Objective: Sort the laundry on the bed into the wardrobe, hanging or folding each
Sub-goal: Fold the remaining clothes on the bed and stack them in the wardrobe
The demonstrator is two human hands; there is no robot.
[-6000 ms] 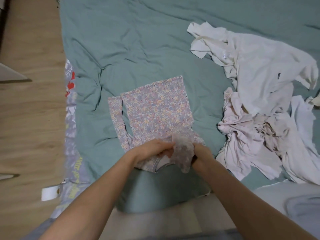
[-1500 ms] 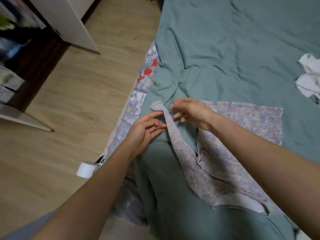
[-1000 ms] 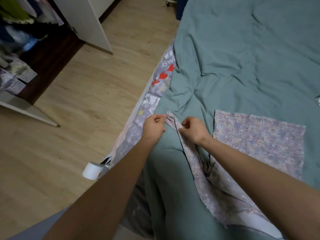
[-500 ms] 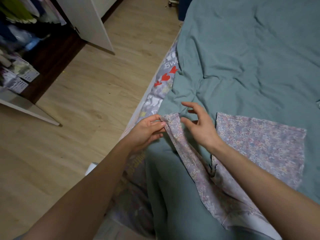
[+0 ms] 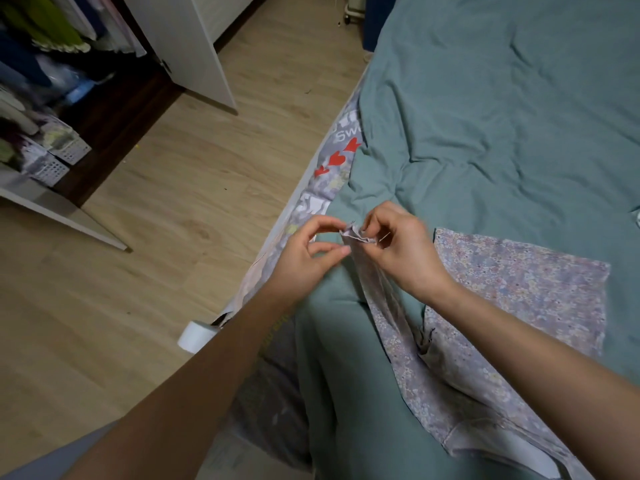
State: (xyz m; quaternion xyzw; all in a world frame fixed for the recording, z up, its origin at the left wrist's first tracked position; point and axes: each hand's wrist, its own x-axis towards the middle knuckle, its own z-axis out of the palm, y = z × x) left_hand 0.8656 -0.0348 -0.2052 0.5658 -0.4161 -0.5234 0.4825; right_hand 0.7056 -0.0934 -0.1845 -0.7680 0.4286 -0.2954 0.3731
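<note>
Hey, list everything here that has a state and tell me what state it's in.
floral garment: body flat on the bed, sleeve end lifted
left hand: fingers at the sleeve end
right hand: pinching the sleeve end
wardrobe door: open
duvet: spread, wrinkled

Both forearms reach to mid-frame; left hand (image 5: 304,252) and right hand (image 5: 398,247) pinch, fingers curled, nearly touching.
</note>
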